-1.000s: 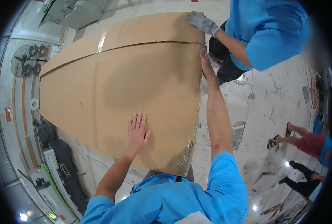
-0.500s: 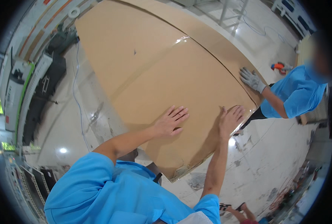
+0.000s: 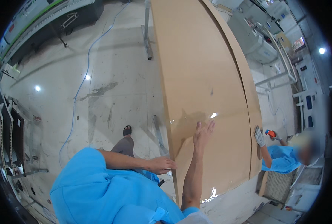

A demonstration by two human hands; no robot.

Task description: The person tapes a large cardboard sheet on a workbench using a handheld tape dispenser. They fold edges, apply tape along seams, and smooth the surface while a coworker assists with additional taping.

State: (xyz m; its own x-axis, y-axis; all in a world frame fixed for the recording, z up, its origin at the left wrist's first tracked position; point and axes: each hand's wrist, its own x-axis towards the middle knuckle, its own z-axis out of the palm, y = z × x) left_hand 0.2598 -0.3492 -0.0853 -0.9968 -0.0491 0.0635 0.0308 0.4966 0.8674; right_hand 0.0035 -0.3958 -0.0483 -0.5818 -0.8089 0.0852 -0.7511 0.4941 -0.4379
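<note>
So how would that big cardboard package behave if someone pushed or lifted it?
The cardboard package seems fairly stiff, as its broad top shows no obvious sag. It's probably awkward to lift alone, since it runs past the top of the view. The seam might flex if pushed, judging by the dark gap along it.

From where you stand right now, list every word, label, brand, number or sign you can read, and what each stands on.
None can be quoted with certainty.
Green-edged machine, upper left: marks like lettering, too small and distorted to read.
Bright panel, upper right: too blurred to tell whether it bears text.
Cardboard under the hands: no lettering seen, only a small dark mark.
</note>
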